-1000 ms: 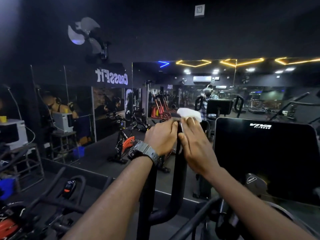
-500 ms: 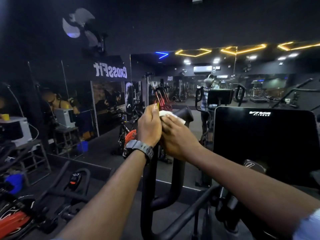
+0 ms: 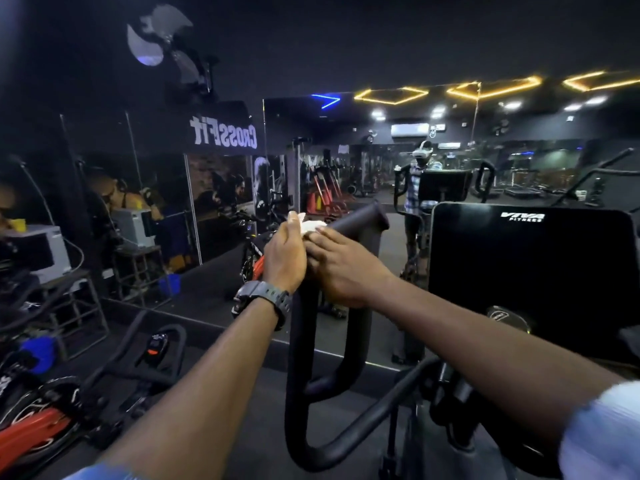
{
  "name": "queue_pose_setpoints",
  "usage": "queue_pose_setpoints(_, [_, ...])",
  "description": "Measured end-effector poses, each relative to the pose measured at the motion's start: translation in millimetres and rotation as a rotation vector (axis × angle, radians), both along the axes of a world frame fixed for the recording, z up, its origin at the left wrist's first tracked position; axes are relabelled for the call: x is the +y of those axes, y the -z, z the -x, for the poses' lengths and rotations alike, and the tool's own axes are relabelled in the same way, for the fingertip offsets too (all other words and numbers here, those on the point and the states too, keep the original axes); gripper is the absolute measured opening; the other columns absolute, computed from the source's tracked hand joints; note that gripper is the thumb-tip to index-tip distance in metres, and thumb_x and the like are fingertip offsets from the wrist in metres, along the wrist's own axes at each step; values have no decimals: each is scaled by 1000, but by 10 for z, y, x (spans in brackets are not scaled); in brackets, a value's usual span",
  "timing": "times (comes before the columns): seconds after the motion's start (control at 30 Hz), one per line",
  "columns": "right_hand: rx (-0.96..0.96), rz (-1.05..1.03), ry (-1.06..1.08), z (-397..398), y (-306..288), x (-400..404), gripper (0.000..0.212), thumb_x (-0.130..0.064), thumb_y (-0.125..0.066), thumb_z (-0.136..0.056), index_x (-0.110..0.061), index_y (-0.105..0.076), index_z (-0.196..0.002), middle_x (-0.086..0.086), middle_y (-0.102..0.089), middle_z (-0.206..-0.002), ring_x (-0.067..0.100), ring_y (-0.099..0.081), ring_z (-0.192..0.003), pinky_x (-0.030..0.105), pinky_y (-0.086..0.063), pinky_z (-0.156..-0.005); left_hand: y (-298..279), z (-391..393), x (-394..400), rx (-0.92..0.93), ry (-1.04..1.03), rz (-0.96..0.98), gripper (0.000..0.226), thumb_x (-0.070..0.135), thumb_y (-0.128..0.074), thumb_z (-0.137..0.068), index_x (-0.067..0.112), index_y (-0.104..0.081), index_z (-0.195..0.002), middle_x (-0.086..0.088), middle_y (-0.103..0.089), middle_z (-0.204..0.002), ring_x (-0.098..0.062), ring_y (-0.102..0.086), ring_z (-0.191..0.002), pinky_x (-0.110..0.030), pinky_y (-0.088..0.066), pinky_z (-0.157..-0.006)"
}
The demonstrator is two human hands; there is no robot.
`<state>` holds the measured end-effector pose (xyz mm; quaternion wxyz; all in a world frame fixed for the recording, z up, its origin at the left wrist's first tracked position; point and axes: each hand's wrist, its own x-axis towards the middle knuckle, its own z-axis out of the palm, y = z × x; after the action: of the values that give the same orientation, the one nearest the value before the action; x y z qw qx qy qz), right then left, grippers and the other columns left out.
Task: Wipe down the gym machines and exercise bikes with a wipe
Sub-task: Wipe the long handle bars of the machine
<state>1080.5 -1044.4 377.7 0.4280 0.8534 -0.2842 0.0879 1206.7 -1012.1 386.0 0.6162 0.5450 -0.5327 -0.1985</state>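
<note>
A black padded handle of an elliptical machine rises in front of me, its looped bar curving down below. Both hands meet just under the handle's top end. My left hand, with a dark watch on the wrist, is wrapped round the bar. My right hand lies beside it, fingers over a white wipe pressed on the handle. Only a small part of the wipe shows between the two hands.
The machine's black console marked VIVA FITNESS stands at the right. A red and black exercise bike sits low at the left with its handlebars. A wall mirror ahead reflects the gym. A microwave rests on a metal stand.
Both hands have slid down the handle with the wipe, baring its top end. The wipe, earlier bunched above my fingers, now sits mostly hidden between the hands.
</note>
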Motion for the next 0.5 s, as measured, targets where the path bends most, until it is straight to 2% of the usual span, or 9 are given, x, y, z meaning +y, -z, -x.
queue_pose_setpoints(0.07, [-3, 79, 12, 223, -116, -34, 51, -27, -48, -90, -4, -56, -134, 14, -58, -135, 31, -50, -129, 48, -24, -118, 7, -22, 21, -4, 30, 14, 54, 48, -27, -106, 11, -66, -103, -2, -65, -97, -12, -57, -86, -28, -41, -74])
queue_pose_setpoints(0.1, [-67, 112, 56, 365, -175, -54, 54, -25, -50, -88, -6, -51, -139, 13, -56, -137, 30, -49, -131, 49, -19, -120, 16, -42, 17, 2, 70, 19, 56, 52, -26, -104, 12, -66, -110, -3, -67, -106, -13, -60, -94, -29, -46, -82])
queue_pose_setpoints(0.13, [-173, 150, 104, 489, -230, -68, 57, -22, -49, -87, -6, -47, -142, 14, -55, -137, 30, -47, -131, 49, -16, -121, 22, -65, 25, 10, 109, 24, 59, 56, -26, -102, 15, -66, -115, -4, -66, -115, -16, -61, -104, -37, -49, -94])
queue_pose_setpoints(0.2, [-332, 219, 142, 550, -208, -60, 58, -19, -41, -87, -3, -46, -142, 17, -55, -138, 32, -47, -132, 48, -16, -121, 17, -64, 37, -6, 148, 31, 52, 56, -26, -101, 22, -65, -102, -6, -65, -111, -23, -61, -105, -49, -47, -102])
queue_pose_setpoints(0.23, [-342, 232, 143, 464, -116, -60, 57, -18, -37, -87, -1, -48, -140, 19, -56, -137, 34, -48, -131, 46, -17, -121, 15, -40, 26, -34, 141, 35, 49, 52, -27, -104, 21, -65, -97, -7, -66, -107, -26, -63, -102, -46, -47, -99])
queue_pose_setpoints(0.27, [-317, 199, 114, 355, 19, -69, 54, -16, -36, -88, 0, -51, -137, 21, -58, -134, 35, -50, -129, 45, -18, -120, 16, -16, 6, -56, 125, 40, 49, 47, -28, -105, 17, -66, -101, -7, -67, -105, -25, -63, -100, -40, -48, -95])
queue_pose_setpoints(0.33, [-196, 138, -31, 248, 208, -75, 45, -13, -38, -91, -1, -62, -127, 19, -64, -126, 34, -58, -122, 44, -27, -115, -3, 34, -14, -91, 112, 47, 46, 43, -29, -107, 17, -66, -113, 2, -65, -104, -10, -59, -92, -27, -44, -85])
queue_pose_setpoints(0.4, [-91, 98, -145, 392, 170, -88, 39, -12, -41, -94, -4, -65, -124, 15, -66, -124, 30, -60, -120, 43, -33, -112, -31, 57, 1, -141, 146, 66, 37, 42, -29, -107, 27, -62, -111, 8, -61, -100, -2, -54, -87, -27, -40, -85])
queue_pose_setpoints(0.5, [-197, 129, -105, 698, -39, -87, 42, -5, -36, -97, -3, -56, -134, 17, -59, -134, 31, -54, -128, 43, -36, -114, -80, 124, -27, -197, 207, 78, 45, 42, -29, -107, 17, -66, -105, -1, -65, -99, -4, -54, -82, -27, -42, -76])
